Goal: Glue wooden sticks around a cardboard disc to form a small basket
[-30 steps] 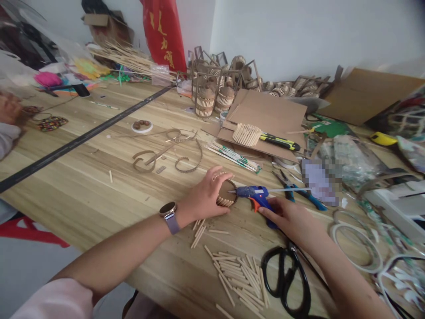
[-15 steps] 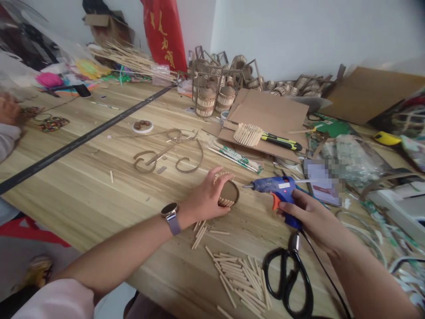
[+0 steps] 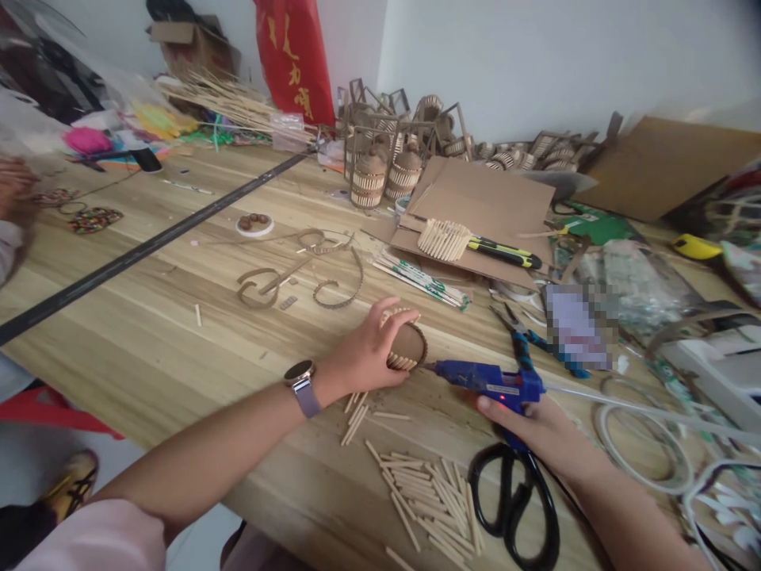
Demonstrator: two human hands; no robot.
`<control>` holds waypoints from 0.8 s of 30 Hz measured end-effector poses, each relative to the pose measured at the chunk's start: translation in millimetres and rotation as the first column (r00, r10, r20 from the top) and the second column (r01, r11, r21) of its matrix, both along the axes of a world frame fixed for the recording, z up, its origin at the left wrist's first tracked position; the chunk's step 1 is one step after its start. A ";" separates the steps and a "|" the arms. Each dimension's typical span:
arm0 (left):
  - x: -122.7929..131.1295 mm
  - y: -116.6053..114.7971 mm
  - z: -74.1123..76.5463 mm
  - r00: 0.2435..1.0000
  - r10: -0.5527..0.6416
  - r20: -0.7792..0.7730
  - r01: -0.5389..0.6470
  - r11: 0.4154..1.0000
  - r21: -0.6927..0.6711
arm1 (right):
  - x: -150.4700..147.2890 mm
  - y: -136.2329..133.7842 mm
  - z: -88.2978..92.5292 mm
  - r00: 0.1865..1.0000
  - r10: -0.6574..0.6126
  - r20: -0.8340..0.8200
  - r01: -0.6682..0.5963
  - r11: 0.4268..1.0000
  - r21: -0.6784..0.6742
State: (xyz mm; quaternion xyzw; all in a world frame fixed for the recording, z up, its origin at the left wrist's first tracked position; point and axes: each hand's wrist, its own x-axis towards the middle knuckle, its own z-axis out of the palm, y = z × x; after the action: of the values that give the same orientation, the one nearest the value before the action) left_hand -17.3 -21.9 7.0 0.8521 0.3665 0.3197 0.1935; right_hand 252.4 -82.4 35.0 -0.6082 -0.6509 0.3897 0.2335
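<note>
My left hand [image 3: 372, 349] grips a small round basket [image 3: 413, 346] with a brown disc base and short wooden sticks set around its rim. In my right hand [image 3: 523, 424] is a blue hot glue gun [image 3: 487, 378], its nozzle pointing left at the basket's lower right edge; whether the tip touches cannot be made out. A clear glue stick juts from the gun's rear. Below the hands lies a loose pile of short wooden sticks [image 3: 431, 500]. Black-handled scissors [image 3: 517, 500] rest beside the pile, partly under the gun and right hand.
Pliers [image 3: 523, 345] lie behind the gun. Further back are curled strips [image 3: 338, 293], a cardboard sheet [image 3: 476, 206] with a yellow-black cutter [image 3: 505, 254], and finished stick lanterns [image 3: 369, 182]. White tape rings [image 3: 642, 444] sit at right. Another person's hand [image 3: 15, 182] shows at far left.
My right hand has brought the glue gun down and left, its nozzle now close to the basket's edge, uncovering the pliers. My left hand with the basket has hardly moved.
</note>
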 end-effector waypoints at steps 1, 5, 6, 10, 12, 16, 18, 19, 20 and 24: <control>0.1 -0.1 0.3 1.000 -0.001 -0.004 0.001 1.000 -0.001 | 0.7 0.9 -1.2 0.999 0.033 0.038 -0.033 0.999 0.011; 0.4 -0.6 1.5 1.000 0.000 -0.010 0.000 1.000 -0.017 | -0.2 2.0 -2.8 0.989 0.100 0.109 -0.102 0.995 0.013; 0.4 -0.8 1.8 1.000 0.004 -0.009 -0.004 1.000 -0.023 | -1.3 1.6 -2.5 0.989 0.102 0.110 -0.105 0.994 0.015; 0.6 -1.3 2.9 1.000 0.009 -0.005 -0.009 0.999 -0.045 | -6.8 -0.9 0.3 0.987 0.097 0.124 -0.100 0.995 0.013; 0.5 -1.3 2.9 1.000 0.007 0.000 -0.007 0.999 -0.048 | -10.2 -1.7 2.9 0.986 0.094 0.138 -0.099 0.995 0.028; 0.3 -1.0 2.5 1.000 0.004 0.011 -0.004 0.999 -0.054 | -17.8 -2.1 9.8 0.988 0.100 0.117 -0.108 0.992 0.065; 0.2 -0.8 2.5 1.000 0.005 0.011 -0.004 0.998 -0.056 | -20.6 -2.3 12.4 0.988 0.098 0.119 -0.107 0.991 0.074; 0.1 -0.8 2.6 1.000 0.004 0.009 -0.004 0.998 -0.059 | -21.5 -2.4 13.0 0.987 0.098 0.125 -0.108 0.991 0.078; 0.1 -0.8 2.7 1.000 0.004 0.007 -0.004 0.998 -0.061 | -22.0 -2.7 13.3 0.986 0.100 0.133 -0.112 0.990 0.082; 0.3 -0.6 1.9 1.000 0.001 0.001 -0.001 0.998 -0.065 | -21.3 -3.5 11.6 0.980 0.116 0.160 -0.133 0.986 0.101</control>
State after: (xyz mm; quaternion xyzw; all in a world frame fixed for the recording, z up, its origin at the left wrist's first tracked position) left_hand -17.0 -22.5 8.8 0.8449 0.3771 0.3083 0.2214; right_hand 231.1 -85.9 46.6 -0.5805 -0.7246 0.3186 0.1911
